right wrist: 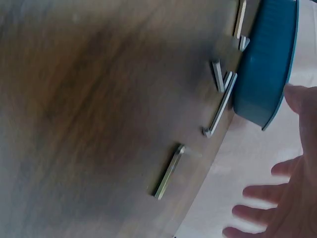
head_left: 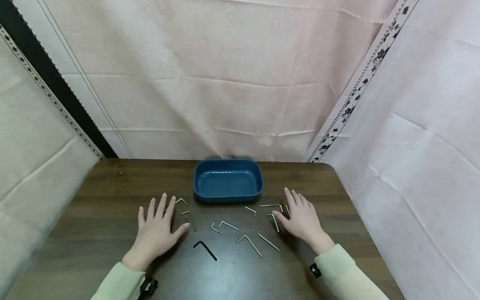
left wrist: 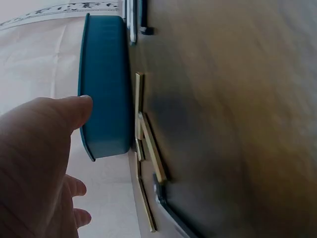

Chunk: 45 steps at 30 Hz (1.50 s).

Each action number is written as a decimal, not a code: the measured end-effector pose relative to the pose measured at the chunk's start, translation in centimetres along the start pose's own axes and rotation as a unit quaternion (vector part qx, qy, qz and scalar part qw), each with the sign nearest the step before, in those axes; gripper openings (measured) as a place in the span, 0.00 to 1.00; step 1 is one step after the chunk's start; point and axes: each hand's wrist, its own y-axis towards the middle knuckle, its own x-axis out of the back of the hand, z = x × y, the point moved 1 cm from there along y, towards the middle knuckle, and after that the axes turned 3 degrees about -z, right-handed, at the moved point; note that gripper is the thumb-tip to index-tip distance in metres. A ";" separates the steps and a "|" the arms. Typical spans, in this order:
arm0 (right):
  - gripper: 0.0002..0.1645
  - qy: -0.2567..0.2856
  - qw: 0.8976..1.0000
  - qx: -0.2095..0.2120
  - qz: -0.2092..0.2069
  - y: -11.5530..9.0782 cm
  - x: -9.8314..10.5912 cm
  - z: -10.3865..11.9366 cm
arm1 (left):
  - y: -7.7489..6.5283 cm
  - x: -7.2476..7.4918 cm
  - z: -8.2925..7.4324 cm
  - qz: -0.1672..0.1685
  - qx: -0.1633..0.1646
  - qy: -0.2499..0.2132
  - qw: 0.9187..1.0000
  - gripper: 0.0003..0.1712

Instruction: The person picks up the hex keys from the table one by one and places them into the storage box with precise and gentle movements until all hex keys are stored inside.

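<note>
Several L-shaped hex keys lie scattered over the table, among them a black hex key (head_left: 208, 251), a brass-coloured hex key (head_left: 253, 246) and a silver hex key (head_left: 269, 242). My left hand (head_left: 154, 235) is spread with fingers straight, left of the keys, nearest a small bronze-toned hex key (head_left: 192, 221). On the other side my right hand (head_left: 303, 219) also has its fingers extended; its thumb overlaps the top of another hex key (head_left: 276, 224) in the head view. Neither hand holds anything. Both wrist views show relaxed fingers and a blue tray (left wrist: 106, 89) beyond the keys.
The blue tray's front wall (head_left: 228, 199) faces me at the back middle of the dark wooden table (head_left: 93, 233). Pale cloth (head_left: 210, 104) hangs behind the table and along both sides. Dark wrist straps sit at both sleeves.
</note>
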 end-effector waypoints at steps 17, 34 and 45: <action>0.36 0.169 0.985 0.001 0.029 2.2 -0.4 -2.1 | 3.8 1.8 -2.1 0.000 -0.013 -0.126 0.992 0.50; 0.25 0.186 0.981 0.016 0.043 3.6 -1.6 -2.6 | 8.6 -1.7 -2.2 -0.005 0.056 -0.196 0.979 0.46; 0.19 0.177 0.981 0.041 0.062 4.1 -2.3 -2.7 | 10.1 -2.4 -1.8 0.012 0.066 -0.242 0.968 0.40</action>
